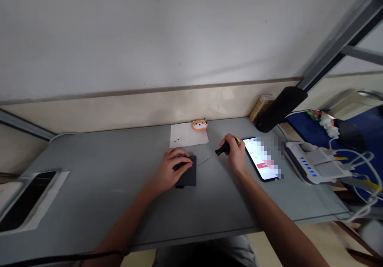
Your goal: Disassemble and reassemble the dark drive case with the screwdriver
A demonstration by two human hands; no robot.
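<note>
A dark grey, flat, square device lies on the grey table in front of me. My left hand rests over its left part with curled fingers, gripping it; part of the device is hidden beneath them. To its right, my right hand is closed around the black and yellow handle of a screwdriver. The thin shaft slants down and left, its tip near the device's right edge, apparently apart from it. Behind the device, two small dark screw-like pieces sit on a white sheet of paper.
An orange animal-face case stands at the paper's back corner. A lit phone lies beside my right hand, with a white power strip and cables beyond. A black cylinder stands back right. Another dark-screened device is far left.
</note>
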